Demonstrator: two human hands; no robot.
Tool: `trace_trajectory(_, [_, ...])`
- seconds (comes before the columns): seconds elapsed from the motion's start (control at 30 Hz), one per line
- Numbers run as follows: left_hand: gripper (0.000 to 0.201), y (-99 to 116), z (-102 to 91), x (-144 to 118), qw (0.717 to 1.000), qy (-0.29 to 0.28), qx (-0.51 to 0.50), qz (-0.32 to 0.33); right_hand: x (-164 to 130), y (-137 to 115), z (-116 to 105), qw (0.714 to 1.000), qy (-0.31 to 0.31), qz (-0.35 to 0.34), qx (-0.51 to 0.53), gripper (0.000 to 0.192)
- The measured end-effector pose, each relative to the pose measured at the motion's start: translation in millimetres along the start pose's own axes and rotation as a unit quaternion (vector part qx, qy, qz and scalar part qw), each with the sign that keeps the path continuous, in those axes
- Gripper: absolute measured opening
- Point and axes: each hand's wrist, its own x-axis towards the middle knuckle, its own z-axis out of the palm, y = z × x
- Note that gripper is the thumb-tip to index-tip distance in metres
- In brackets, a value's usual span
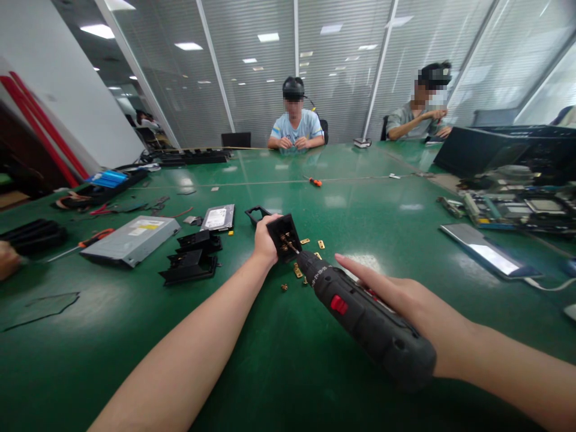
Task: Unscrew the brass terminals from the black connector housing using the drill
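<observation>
Head view: the electric screwdriver (pixel 360 315) lies with its long axis running from lower right to upper left, butt end nearest the camera and bit pointing up and away toward the black socket part (pixel 284 237). The right hand (pixel 405 306) has its grip wrapped along the far side of the tool's dark body, index finger stretched forward along the barrel above the red switch; the tool sits under and to the left of that palm, its nose reaching well past the fingertips. The bit tip meets the open face of the socket part, where brass contacts show.

The left hand (pixel 264 240) has its grip clamped on the socket part from the left, thumb over the top edge, holding it tilted just above the tabletop (pixel 252 360). The part sits right of the palm, its open face turned toward the screwdriver.

Just beyond and below the part, small brass pieces (pixel 297 271) lie scattered on the tabletop. Left of the left grip are black plastic housings (pixel 191 258), a hard drive (pixel 218 217) and a grey optical drive (pixel 130 239). Two other people sit at the far side, well apart.
</observation>
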Motion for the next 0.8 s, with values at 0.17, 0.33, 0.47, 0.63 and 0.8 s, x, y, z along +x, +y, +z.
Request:
trace_trajectory(0.17, [0.028, -0.1, 3.0, -0.7, 1.000, 0.016, -0.004, 0.008, -1.8, 3.7, 3.4, 1.000, -0.019, -0.015, -0.011, 0.103])
trace_trajectory(0.33, [0.028, 1.5, 4.8, -2.1, 1.000, 0.019, -0.002, 0.010, -1.9, 6.3, 3.8, 1.000, -0.024, -0.018, -0.001, 0.105])
trace_trajectory(0.47, [0.029, 1.7, 5.5, -2.4, 1.000, 0.021, -0.003, 0.008, -1.2, 5.1, 2.5, 1.000, -0.028, -0.003, 0.015, 0.102])
trace_trajectory(0.63, [0.026, -0.3, 3.6, -1.6, 1.000, 0.008, -0.009, -0.014, 4.0, -4.5, -2.6, 0.998, -0.018, 0.035, 0.051, 0.098])
trace_trajectory(0.8, [0.028, -1.5, 2.8, -2.7, 1.000, 0.012, -0.001, -0.022, 7.3, -14.3, -3.9, 0.994, -0.016, 0.056, 0.095, 0.101])
